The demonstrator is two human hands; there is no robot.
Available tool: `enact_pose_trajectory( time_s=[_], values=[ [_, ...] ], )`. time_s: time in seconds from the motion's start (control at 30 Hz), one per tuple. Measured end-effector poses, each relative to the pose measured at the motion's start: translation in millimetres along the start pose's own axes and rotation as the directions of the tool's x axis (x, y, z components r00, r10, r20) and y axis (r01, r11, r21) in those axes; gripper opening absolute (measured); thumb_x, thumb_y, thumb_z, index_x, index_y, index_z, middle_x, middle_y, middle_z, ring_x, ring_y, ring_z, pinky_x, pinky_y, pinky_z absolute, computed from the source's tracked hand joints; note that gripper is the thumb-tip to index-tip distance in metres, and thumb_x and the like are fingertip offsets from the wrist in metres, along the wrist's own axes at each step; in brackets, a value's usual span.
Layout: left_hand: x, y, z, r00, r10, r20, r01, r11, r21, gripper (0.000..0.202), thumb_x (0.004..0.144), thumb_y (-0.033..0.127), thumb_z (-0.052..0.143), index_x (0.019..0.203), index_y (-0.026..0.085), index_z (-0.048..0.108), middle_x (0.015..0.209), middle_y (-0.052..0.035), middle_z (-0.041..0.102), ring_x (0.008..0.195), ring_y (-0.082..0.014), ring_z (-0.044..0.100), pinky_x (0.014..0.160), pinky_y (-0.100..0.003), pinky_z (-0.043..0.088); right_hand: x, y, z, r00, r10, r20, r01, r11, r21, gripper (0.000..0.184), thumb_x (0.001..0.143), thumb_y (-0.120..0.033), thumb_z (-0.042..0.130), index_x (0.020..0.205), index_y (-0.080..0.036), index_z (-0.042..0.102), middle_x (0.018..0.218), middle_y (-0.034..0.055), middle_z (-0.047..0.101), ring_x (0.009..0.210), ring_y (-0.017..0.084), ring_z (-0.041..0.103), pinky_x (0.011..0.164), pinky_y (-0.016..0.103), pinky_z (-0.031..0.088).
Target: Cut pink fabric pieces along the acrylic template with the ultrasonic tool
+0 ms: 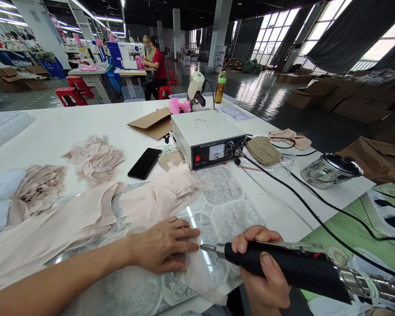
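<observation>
My left hand point(164, 245) lies flat with fingers stretched out, pressing a thin beige fabric piece point(197, 274) onto a clear patterned sheet point(232, 215). Wrapped in the fingers of my right hand point(263, 281) is a thick black corded ultrasonic handpiece point(283, 263). Its pointed metal tip is just right of my left fingertips, at the fabric's upper edge; whether it touches the fabric I cannot tell. Beyond my left hand rests a stack of beige fabric pieces point(161, 195). A long beige fabric strip point(69, 215) stretches to the left, partly behind my forearm.
A control box point(213, 140) with a dial meter stands behind, its black cable point(292, 197) running to the right. Around it are a phone point(145, 163), a cardboard piece point(153, 124), a drink bottle point(220, 87) and a lidded glass pot point(329, 171). Fabric heaps point(94, 160) lie left.
</observation>
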State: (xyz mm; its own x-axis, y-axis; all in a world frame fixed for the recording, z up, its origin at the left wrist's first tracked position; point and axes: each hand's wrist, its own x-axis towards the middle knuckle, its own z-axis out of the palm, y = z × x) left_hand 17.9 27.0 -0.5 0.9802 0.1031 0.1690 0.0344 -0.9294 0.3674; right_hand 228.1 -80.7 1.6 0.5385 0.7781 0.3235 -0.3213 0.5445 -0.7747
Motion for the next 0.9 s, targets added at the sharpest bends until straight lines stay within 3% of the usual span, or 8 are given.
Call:
enact_pose_trajectory(
  time_s=[0.23,0.57,0.7,0.9],
  values=[
    [0.2,0.2,0.9,1.0,0.01,-0.007,-0.009,1.0,0.013,0.041,0.097,0.046,0.046,0.127,0.019,0.055,0.135,-0.0125,0.055,0.112,-0.0301,0.053,0.095,-0.043,0.043,3.2,2.3,-0.4,0.999,-0.035,0.042,0.036,0.999,-0.035,0.006,0.081,-0.026,0.055,0.084,-0.022,0.054,0.078,-0.0011,0.051,0.058,0.011,0.055,0.052,0.03,0.05],
    [6.2,-15.7,-11.6,0.998,0.007,0.068,-0.012,0.998,0.069,0.037,0.094,0.044,0.053,0.124,0.022,0.059,0.138,-0.0106,0.053,0.116,-0.0312,0.053,0.099,-0.046,0.041,1.3,-6.8,-10.0,0.991,-0.018,-0.13,0.022,0.999,0.024,0.011,0.075,-0.028,0.053,0.081,-0.02,0.058,0.072,-0.0007,0.049,0.052,0.011,0.05,0.046,0.027,0.044],
    [3.4,0.1,-11.1,1.0,-0.011,0.009,0.01,0.995,0.099,0.037,0.098,0.038,0.049,0.128,0.018,0.055,0.137,-0.0142,0.053,0.118,-0.0302,0.054,0.099,-0.044,0.044,-0.4,-1.9,-13.6,0.986,-0.011,-0.165,0.018,0.999,0.039,0.011,0.076,-0.028,0.053,0.081,-0.02,0.058,0.073,-0.0004,0.049,0.052,0.011,0.051,0.047,0.028,0.045],
    [-5.3,29.3,4.6,0.989,-0.095,-0.113,0.104,0.992,0.073,0.034,0.099,0.023,0.044,0.132,0.015,0.05,0.128,-0.015,0.06,0.116,-0.0271,0.057,0.099,-0.043,0.048,4.1,4.2,-11.7,0.988,-0.005,-0.155,0.019,0.995,0.093,0.01,0.073,-0.027,0.055,0.08,-0.021,0.059,0.072,-0.001,0.05,0.05,0.011,0.052,0.046,0.028,0.045]
  ],
)
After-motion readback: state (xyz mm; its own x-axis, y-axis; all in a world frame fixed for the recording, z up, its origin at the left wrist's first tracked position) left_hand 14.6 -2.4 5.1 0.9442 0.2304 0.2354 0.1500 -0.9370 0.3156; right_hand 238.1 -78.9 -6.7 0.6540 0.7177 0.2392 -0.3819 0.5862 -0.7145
